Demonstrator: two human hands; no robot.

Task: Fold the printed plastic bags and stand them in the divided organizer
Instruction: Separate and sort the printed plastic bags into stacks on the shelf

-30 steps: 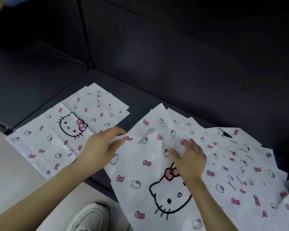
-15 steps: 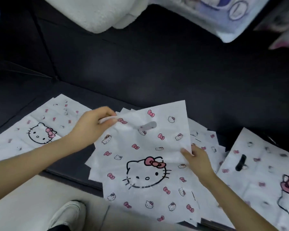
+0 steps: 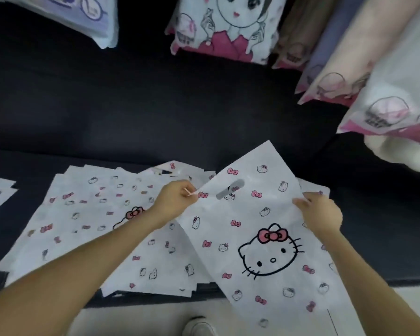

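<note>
I see a pile of bags [image 3: 90, 229] spread on the dark surface at left. The grip of my left hand [image 3: 176, 202] pinches the corner of one bag [image 3: 252, 214], raised right of the pile. The grip of my right hand [image 3: 323, 214] is curled on its right edge.

white bag [image 3: 264, 238] w/ pink bows & black-outline cat faces, black sofa [image 3: 131, 105], pink-white cartoon pillow [image 3: 223, 27]
</note>
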